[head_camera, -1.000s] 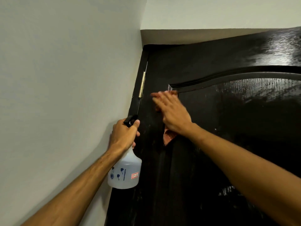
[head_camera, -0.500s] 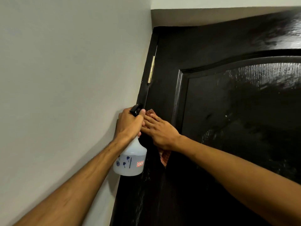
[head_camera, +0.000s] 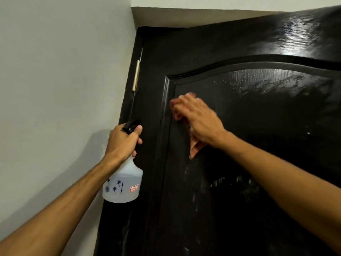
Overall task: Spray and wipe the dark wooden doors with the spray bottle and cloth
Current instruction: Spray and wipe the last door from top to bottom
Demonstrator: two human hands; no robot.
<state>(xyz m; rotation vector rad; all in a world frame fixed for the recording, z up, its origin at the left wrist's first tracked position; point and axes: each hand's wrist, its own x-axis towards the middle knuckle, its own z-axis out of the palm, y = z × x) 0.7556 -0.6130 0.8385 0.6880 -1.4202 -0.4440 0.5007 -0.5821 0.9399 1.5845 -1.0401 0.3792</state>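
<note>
The reddish cloth (head_camera: 195, 146) lies flat on the dark door (head_camera: 258, 163), at the recessed panel's upper left corner, pressed there by the right hand (head_camera: 199, 119) with fingers spread. Half a second ago it was out on the hinge-side stile. The left hand (head_camera: 122, 140) grips the spray bottle (head_camera: 122, 185) by its neck, as before, below the brass hinge (head_camera: 136, 75).

Head view, close, facing door (head_camera: 276, 117)

The right hand (head_camera: 198, 120) and its reddish cloth (head_camera: 193, 145) have swept right and upward, off the door's hinge-side edge onto the arched panel (head_camera: 258, 126).
</note>
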